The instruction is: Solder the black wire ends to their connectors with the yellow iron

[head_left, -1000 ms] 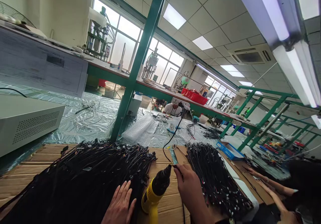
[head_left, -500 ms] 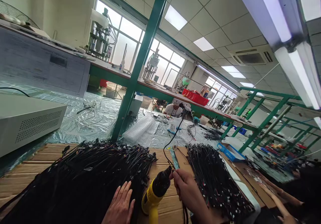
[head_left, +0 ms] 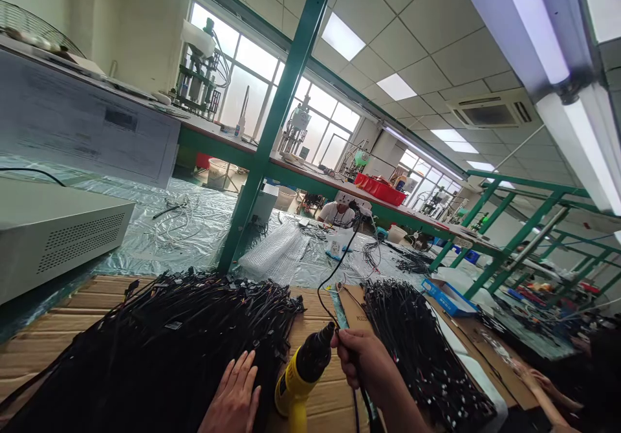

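Note:
My left hand (head_left: 231, 394) lies flat, fingers stretched out, on the right edge of a large heap of black cables (head_left: 160, 349). My right hand (head_left: 365, 362) pinches a black cable (head_left: 365, 404) whose end is close to the dark nozzle of a yellow heat gun (head_left: 292, 384). The rest of that cable hangs below the hand. The heat gun stands between my hands with its nozzle pointing up and to the right. Whether the nozzle touches the cable I cannot tell.
Ribbed cardboard (head_left: 323, 388) covers the bench. Right of my right hand lies a bundle of black cables (head_left: 417, 349), with a blue box (head_left: 449, 297) behind it. A green post (head_left: 264, 148) rises ahead. At far right are a co-worker's hands (head_left: 538, 384); a grey metal case (head_left: 72, 226) stands left.
My right hand has shifted slightly right with the cable, a little away from the nozzle. My left hand stays on the heap. The co-worker's hands at right have moved.

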`<state>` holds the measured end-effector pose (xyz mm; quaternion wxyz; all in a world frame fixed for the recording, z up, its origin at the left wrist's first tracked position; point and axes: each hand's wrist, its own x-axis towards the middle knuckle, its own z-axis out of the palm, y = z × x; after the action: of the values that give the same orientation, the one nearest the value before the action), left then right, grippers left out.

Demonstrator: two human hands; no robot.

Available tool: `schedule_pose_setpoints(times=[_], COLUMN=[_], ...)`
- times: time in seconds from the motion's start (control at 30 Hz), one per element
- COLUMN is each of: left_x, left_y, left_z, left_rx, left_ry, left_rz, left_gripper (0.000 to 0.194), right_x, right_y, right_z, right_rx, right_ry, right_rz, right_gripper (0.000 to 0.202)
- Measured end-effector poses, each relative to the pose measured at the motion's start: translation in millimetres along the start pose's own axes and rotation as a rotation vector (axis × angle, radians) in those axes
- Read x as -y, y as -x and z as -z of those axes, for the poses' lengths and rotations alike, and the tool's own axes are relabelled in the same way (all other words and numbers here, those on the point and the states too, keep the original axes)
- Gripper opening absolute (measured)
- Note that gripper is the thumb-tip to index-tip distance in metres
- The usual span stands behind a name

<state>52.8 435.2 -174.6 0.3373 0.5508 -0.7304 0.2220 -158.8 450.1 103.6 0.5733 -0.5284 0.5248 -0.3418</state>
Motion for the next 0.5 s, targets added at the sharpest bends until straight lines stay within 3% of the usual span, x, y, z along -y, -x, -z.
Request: schedule_pose_setpoints(times=[0.27, 0.5], left_x=[0.1, -0.1], left_y=[-1.1, -0.7], left_z=[2.8, 0.9], left_rx=[0.004, 0.003], left_ry=[-0.013, -0.013], left_rz=[0.003, 0.003], left_gripper=[0.036, 0.035], right_x=[-1.4, 5.0], right_y=[-4.2, -1.5], right_z=[1.3, -3.8], right_rx=[-0.011, -0.068], right_ry=[0.015, 0.162], right_rz=[-0.045, 0.0], right_gripper=[0.03, 0.031])
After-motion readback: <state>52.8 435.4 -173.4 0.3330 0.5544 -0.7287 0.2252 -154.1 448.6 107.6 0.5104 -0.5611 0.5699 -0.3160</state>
